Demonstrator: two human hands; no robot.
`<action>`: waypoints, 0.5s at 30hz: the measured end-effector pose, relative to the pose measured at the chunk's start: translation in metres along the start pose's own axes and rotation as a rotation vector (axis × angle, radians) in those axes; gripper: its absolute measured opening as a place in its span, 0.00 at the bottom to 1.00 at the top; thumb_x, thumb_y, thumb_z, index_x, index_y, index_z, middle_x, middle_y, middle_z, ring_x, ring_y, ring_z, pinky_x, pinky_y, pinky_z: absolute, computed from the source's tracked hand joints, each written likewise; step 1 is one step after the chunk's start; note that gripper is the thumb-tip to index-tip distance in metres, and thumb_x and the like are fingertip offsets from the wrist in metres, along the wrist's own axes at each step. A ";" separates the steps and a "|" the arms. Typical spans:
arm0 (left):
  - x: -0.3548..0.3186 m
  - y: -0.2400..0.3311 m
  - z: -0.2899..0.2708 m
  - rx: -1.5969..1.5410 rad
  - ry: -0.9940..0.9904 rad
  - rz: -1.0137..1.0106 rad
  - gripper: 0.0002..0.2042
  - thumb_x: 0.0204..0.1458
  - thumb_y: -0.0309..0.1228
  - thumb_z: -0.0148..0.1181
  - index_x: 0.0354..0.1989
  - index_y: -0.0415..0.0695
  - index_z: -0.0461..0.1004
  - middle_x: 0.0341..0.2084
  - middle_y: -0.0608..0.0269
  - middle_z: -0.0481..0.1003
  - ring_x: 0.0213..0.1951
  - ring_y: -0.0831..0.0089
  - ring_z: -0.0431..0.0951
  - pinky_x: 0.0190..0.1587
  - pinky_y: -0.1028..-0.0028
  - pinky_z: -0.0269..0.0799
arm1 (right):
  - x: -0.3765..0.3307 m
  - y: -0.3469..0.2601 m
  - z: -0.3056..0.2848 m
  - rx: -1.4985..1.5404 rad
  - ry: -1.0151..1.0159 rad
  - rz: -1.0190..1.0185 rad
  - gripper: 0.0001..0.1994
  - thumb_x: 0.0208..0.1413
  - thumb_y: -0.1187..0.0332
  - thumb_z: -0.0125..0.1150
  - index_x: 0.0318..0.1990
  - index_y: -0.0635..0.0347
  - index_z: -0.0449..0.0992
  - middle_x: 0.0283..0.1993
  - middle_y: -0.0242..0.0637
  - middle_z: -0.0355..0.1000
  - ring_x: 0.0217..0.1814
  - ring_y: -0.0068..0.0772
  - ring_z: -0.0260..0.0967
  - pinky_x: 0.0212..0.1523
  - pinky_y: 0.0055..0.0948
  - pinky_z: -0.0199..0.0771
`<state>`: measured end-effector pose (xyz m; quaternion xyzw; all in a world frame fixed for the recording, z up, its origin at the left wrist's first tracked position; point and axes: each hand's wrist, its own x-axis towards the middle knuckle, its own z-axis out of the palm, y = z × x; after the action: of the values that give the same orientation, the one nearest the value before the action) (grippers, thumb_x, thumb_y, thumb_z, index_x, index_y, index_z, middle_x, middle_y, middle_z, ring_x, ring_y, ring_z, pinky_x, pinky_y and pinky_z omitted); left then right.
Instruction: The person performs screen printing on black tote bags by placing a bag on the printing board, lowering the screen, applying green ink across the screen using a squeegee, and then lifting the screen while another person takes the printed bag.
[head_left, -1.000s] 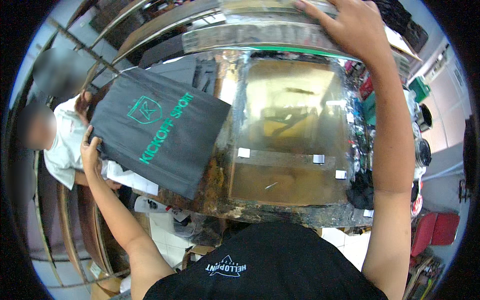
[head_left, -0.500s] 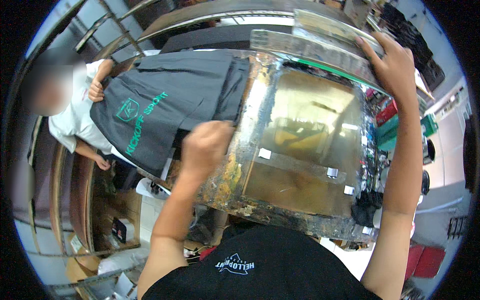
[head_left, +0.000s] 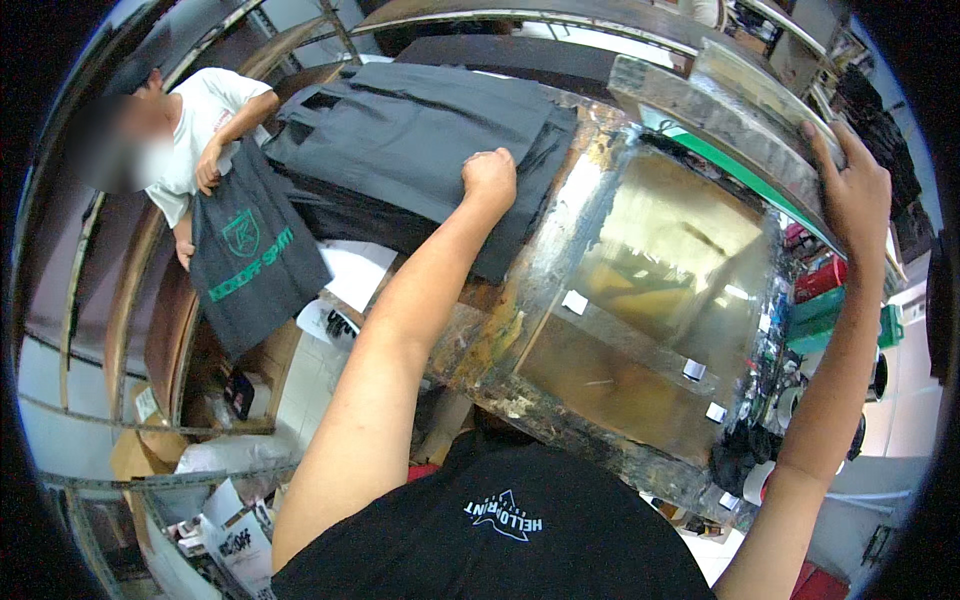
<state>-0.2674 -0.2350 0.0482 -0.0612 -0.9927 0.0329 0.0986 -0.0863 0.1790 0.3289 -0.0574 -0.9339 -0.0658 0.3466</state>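
Observation:
My left hand [head_left: 490, 180] is closed over a stack of black fabric pieces [head_left: 400, 130]; what its curled fingers hold, if anything, is hidden. On the right, my right hand [head_left: 855, 190] grips the end of a long grey, ink-stained squeegee [head_left: 715, 125]. Green ink [head_left: 745, 172] shows along its near edge. That squeegee lies across the far side of a printing screen [head_left: 615, 375], whose glossy amber panel sits in a paint-crusted frame. At the left, a person holds up a black fabric bag [head_left: 240, 260] printed in green.
Wooden racks [head_left: 125, 290] line the left side. A white paper sheet [head_left: 355, 270] lies beyond my left forearm. Several containers, including a green one [head_left: 815, 320], crowd the screen's right edge. Boxes and plastic bags [head_left: 225, 450] sit at lower left.
The printed piece has left the stack and hangs in the other person's hands at the left. My left hand has moved up and right over the stack. My right hand keeps its grip.

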 end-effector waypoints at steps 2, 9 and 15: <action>-0.013 0.003 -0.044 -0.152 -0.048 0.036 0.20 0.59 0.46 0.63 0.43 0.38 0.82 0.41 0.44 0.83 0.44 0.48 0.84 0.48 0.55 0.80 | 0.001 0.010 0.005 0.031 0.033 -0.004 0.33 0.63 0.38 0.54 0.59 0.60 0.79 0.57 0.52 0.77 0.59 0.57 0.76 0.62 0.42 0.72; -0.007 -0.028 -0.075 -0.050 0.031 0.210 0.12 0.57 0.29 0.54 0.32 0.41 0.85 0.36 0.44 0.84 0.40 0.49 0.86 0.43 0.55 0.83 | 0.009 0.000 0.010 0.049 0.009 -0.046 0.37 0.62 0.33 0.50 0.58 0.59 0.80 0.53 0.52 0.80 0.56 0.56 0.77 0.61 0.46 0.73; -0.051 0.110 -0.097 -0.080 -0.054 0.709 0.09 0.49 0.27 0.58 0.25 0.39 0.84 0.30 0.45 0.83 0.36 0.51 0.86 0.41 0.57 0.83 | 0.005 0.001 0.001 0.004 0.062 -0.061 0.33 0.62 0.35 0.53 0.49 0.58 0.83 0.42 0.55 0.80 0.46 0.59 0.78 0.49 0.50 0.75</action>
<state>-0.1855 -0.1278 0.1253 -0.4050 -0.9124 0.0279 0.0522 -0.0903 0.1801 0.3318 -0.0263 -0.9241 -0.0763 0.3735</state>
